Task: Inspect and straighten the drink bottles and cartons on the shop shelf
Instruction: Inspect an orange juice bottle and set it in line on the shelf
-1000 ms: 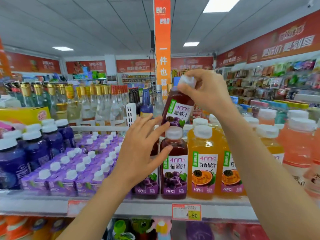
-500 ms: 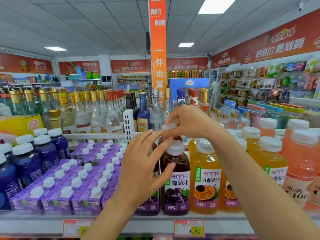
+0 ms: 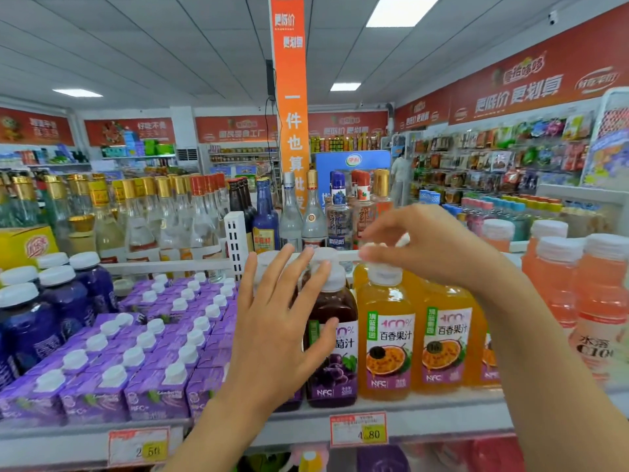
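— Where to look for the left hand (image 3: 282, 332)?
— Up in front of the grape juice bottle (image 3: 335, 310), fingers straight and spread, gripping nothing. Thumb laid against the label, fingertips up by the bottle's own cap.
— And the bottle itself?
— Upright at the front edge of the shelf (image 3: 425, 420), label facing outward. Just beside the front passion-fruit bottle (image 3: 386, 335) on the right, with purple cartons (image 3: 146, 352) packed in rows further left.
— Right hand (image 3: 432, 247)?
— High over the orange row, fingers curled down at a white cap (image 3: 404, 240) behind that front bottle. Pinching or merely touching: cannot tell.
— Anything else along the shelf?
— Dark blue bottles (image 3: 61, 301) at the far left, pale pink bottles (image 3: 558, 284) at the far right, all upright. Price tag (image 3: 358, 429) marked 4.80 on the shelf lip, below the juice bottles.
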